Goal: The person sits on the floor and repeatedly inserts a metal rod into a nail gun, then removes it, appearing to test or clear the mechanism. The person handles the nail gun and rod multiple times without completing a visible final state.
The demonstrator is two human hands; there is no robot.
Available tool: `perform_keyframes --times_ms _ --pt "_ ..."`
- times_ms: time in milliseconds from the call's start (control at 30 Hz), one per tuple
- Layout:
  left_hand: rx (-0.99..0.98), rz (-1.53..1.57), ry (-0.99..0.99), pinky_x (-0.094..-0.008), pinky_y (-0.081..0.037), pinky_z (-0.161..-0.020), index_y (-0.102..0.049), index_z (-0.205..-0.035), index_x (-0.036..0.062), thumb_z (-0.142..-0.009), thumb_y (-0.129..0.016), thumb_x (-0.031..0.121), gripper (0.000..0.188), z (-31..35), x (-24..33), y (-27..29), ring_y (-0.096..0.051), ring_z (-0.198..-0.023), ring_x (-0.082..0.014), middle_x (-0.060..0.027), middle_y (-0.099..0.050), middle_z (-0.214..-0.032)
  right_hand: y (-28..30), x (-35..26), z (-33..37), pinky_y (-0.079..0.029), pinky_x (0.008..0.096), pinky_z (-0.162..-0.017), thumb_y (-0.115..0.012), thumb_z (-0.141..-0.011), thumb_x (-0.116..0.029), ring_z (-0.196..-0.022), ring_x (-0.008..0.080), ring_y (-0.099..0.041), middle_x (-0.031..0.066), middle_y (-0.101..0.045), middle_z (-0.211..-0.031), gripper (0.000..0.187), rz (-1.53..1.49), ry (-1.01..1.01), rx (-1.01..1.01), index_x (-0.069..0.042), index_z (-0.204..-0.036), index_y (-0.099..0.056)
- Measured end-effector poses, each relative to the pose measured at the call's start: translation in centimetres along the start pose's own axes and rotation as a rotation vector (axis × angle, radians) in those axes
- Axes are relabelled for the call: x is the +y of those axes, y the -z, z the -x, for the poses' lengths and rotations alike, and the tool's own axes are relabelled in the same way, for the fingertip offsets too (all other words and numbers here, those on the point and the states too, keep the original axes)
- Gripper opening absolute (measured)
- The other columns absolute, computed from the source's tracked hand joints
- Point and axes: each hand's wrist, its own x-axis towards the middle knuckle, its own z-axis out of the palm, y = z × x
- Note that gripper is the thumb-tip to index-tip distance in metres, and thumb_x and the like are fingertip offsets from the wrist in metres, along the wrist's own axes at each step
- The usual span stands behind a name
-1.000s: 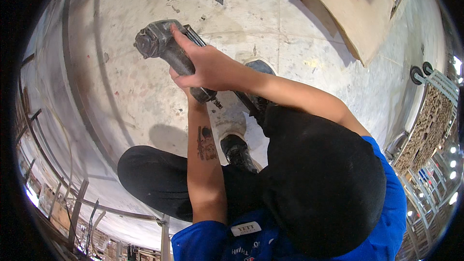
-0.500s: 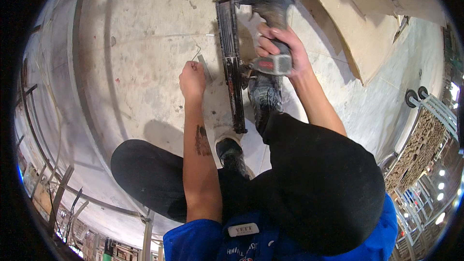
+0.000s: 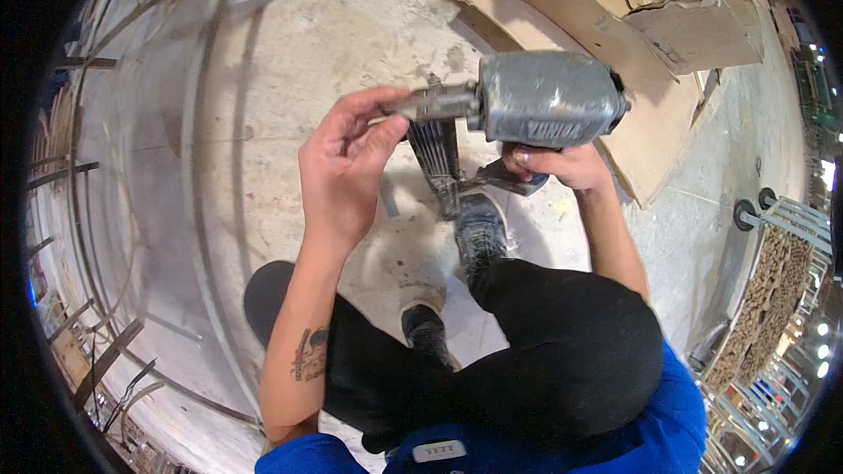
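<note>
Nail gun (image 3: 551, 101) held up at upper centre, both hands at it

Right hand (image 3: 575, 167), right of centre, is closed on the nail gun's handle; the grey housing above hides part of the grip. Left hand (image 3: 344, 158), left of centre, has its fingers curled, thumb and fingertips at the metal nose (image 3: 443, 104), which points to the left of the frame. Whether they pinch it or only touch it, I cannot tell. The ribbed magazine (image 3: 435, 154) slants down from the nose near the middle of the frame, above a scuffed dark shoe (image 3: 480, 233).

A second shoe (image 3: 426, 329) stands on the stained concrete floor (image 3: 290, 175), lower centre. Brown sheet panels (image 3: 571, 22) lie at upper right, a torn piece of cardboard (image 3: 698, 31) among them. At the right edge, a wheeled cart (image 3: 795, 219) carries stacked sticks (image 3: 764, 303). Metal rails (image 3: 198, 158) curve along the left side.
</note>
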Motion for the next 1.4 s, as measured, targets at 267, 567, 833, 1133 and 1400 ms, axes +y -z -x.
perform_keyframes --times_ms 267,567,833,1133,1400 --pt "-0.038 0.051 0.114 -0.0352 -0.048 -0.106 -0.039 -0.149 0.0026 -0.092 -0.074 0.004 0.067 1.7 0.5 2.6 -0.059 -0.125 -0.0226 -0.0192 -0.064 -0.132 -4.6 -2.2 2.9 -0.055 0.0355 -0.084 -0.085 -0.084 -0.028 -0.095 0.0220 -0.068 0.0120 -0.074 -0.105 0.042 0.488 -0.024 0.047 -0.001 -0.113 -0.072" --pt "-0.302 -0.664 0.364 -0.0396 -0.045 -0.108 -0.052 -0.141 0.0016 -0.097 -0.067 0.017 0.049 3.5 -1.4 4.0 -0.060 -0.124 -0.0264 -0.0151 -0.065 -0.131 -6.1 2.7 3.5 -0.041 0.0357 -0.066 -0.065 -0.092 -0.013 -0.055 0.0127 -0.047 0.0003 -0.048 -0.068 0.037 -0.513 -0.032 0.222 0.001 -0.122 -0.048" --pt "-0.249 -0.369 0.171 -0.0349 -0.050 -0.100 -0.059 -0.134 -0.0011 -0.102 -0.060 0.011 0.034 3.5 -0.2 3.3 -0.066 -0.109 -0.0202 -0.0131 -0.070 -0.119 -6.5 2.6 3.3 -0.038 0.0343 -0.061 -0.065 -0.089 -0.009 -0.052 0.0121 -0.046 -0.0002 -0.049 -0.071 0.033 -0.573 0.014 0.157 0.000 -0.118 -0.050" --pt "-0.148 -0.301 -0.017 -0.0276 -0.054 -0.087 -0.070 -0.117 -0.0023 -0.090 -0.068 -0.006 0.027 3.9 1.4 2.9 -0.070 -0.094 -0.0151 -0.0091 -0.075 -0.100 -5.7 4.7 4.4 -0.040 0.0345 -0.066 -0.067 -0.087 -0.012 -0.051 0.0119 -0.043 0.0026 -0.051 -0.067 0.033 -0.420 -0.105 -0.121 0.003 -0.115 -0.058" --pt "-0.043 -0.517 0.235 -0.0315 -0.054 -0.081 -0.073 -0.102 -0.0022 -0.096 -0.066 0.021 0.025 -0.6 -1.9 5.4 -0.071 -0.090 -0.0197 -0.0113 -0.076 -0.096 -5.1 4.0 4.1 -0.045 0.0368 -0.065 -0.069 -0.084 -0.013 -0.054 0.0124 -0.049 0.0037 -0.055 -0.073 0.047 -0.359 -0.047 0.241 0.004 -0.125 -0.054"
